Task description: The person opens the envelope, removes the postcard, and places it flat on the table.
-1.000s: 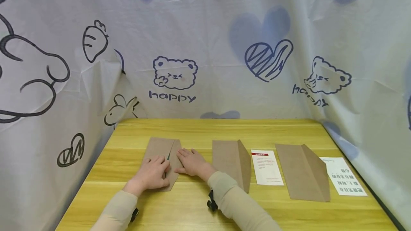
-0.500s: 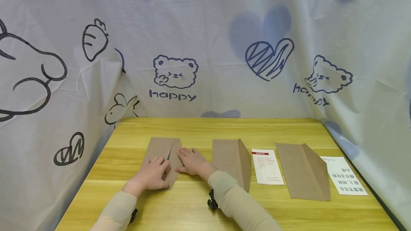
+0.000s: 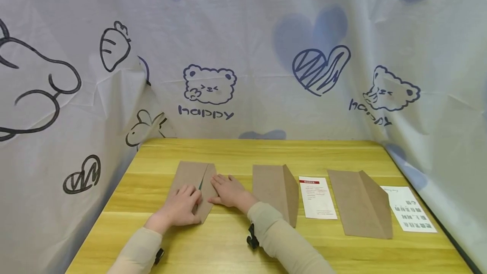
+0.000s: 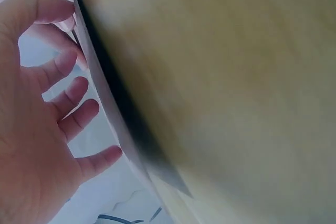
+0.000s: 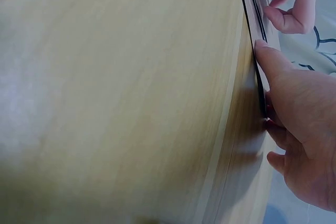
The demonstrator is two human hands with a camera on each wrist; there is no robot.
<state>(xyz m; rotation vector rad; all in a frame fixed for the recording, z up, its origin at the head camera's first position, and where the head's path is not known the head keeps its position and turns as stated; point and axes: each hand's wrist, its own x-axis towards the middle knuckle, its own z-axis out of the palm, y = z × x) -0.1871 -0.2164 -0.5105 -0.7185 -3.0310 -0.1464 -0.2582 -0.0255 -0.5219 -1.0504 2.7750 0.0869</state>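
Observation:
A brown paper envelope (image 3: 187, 173) lies on the left part of the table, its flap (image 3: 207, 184) folded over along the right side. A thin dark green sliver (image 3: 201, 183) shows at the flap's edge. My left hand (image 3: 182, 206) rests on the envelope's lower half, fingertips and thumb pressing lightly on the paper near the flap. In the left wrist view the fingers of the left hand (image 4: 37, 124) are spread along the paper. My right hand (image 3: 228, 192) presses on the flap's outer fold with extended fingers. In the right wrist view the right thumb (image 5: 268, 59) touches the paper's edge.
Two more brown envelopes with flaps unfolded, a middle envelope (image 3: 268, 189) and a right envelope (image 3: 354, 206), lie on the wooden table (image 3: 236, 244). Between them is a white card with a red band (image 3: 317, 200). Another printed card (image 3: 409, 210) lies far right. A patterned curtain (image 3: 258, 75) surrounds the table.
Both hands stay nearly in place on the folded envelope. The head view shifts very slightly; the other envelopes and cards lie as before.

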